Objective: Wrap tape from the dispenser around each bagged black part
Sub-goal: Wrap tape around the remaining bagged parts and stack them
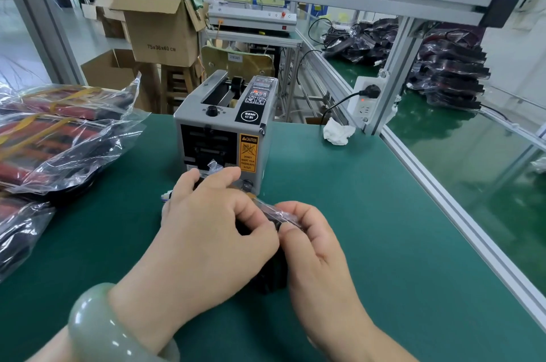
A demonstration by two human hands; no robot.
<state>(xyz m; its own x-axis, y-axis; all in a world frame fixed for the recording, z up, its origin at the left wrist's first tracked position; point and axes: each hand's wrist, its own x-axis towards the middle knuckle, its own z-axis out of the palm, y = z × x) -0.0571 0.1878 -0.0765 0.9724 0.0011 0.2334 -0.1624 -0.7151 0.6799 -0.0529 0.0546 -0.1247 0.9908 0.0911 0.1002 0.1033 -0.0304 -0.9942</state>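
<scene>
Bagged part (273, 273) in left grip (212, 228)

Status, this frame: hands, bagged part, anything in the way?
Left hand and right hand both pinch the bagged black part, close before the tape dispenser. Tape on it: cannot tell. Nothing in the way; pile of bagged parts lies left.

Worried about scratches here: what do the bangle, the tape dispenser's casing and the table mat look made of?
Bangle: pale green, glossy with bright highlights, slightly cloudy; probably jade or glass.
Tape dispenser casing: grey, satin; thin sharp edges and a corner screw suggest painted sheet metal, possibly plastic.
Table mat: dark green, matte with faint sheen; likely rubber or vinyl.
</scene>
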